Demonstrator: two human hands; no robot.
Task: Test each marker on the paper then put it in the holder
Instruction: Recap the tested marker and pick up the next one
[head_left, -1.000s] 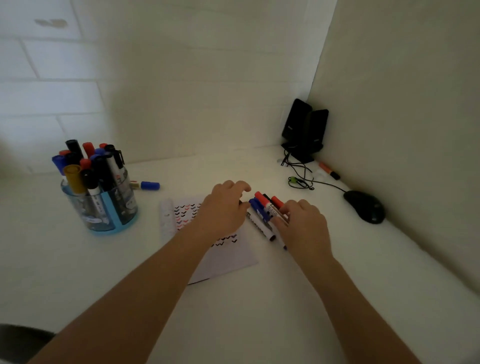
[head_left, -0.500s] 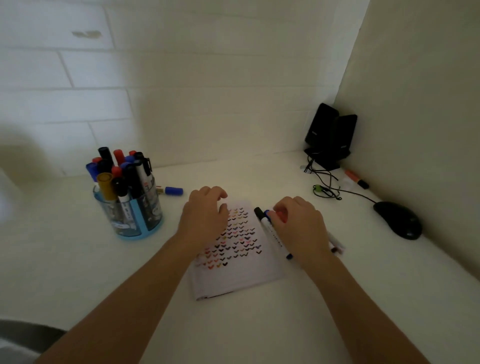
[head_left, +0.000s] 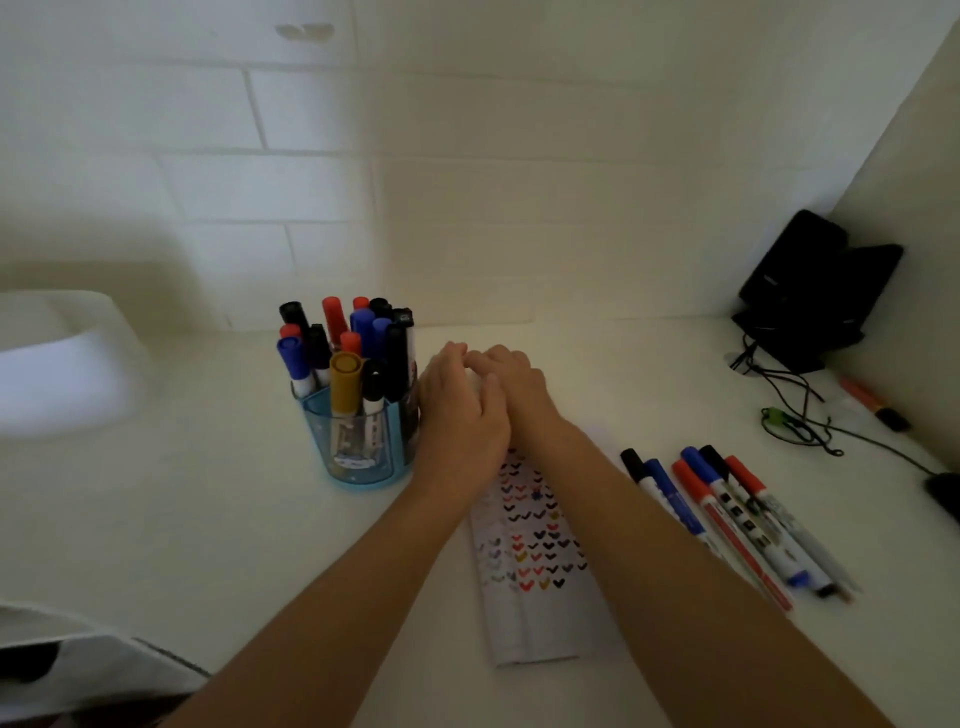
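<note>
A blue translucent holder (head_left: 358, 441) stands left of centre, packed with several capped markers (head_left: 345, 374) in red, blue, black and yellow. My left hand (head_left: 457, 410) and my right hand (head_left: 522, 387) meet just right of the holder, beyond the far end of the paper (head_left: 530, 613). Their fingers curl downward and hide whatever lies under them. Rows of small coloured check marks cover the paper. Several loose markers (head_left: 727, 509) lie side by side to its right.
A white tub (head_left: 62, 364) sits at the far left. Black speakers (head_left: 815, 296) stand in the right corner with tangled cables (head_left: 795, 415) in front, an orange highlighter (head_left: 872, 402) by the wall and a black mouse (head_left: 945, 493) at the right edge.
Both hands have left the paper and the loose markers and moved up-left, meeting beside the holder. The loose markers now lie uncovered. The camera has turned left.
</note>
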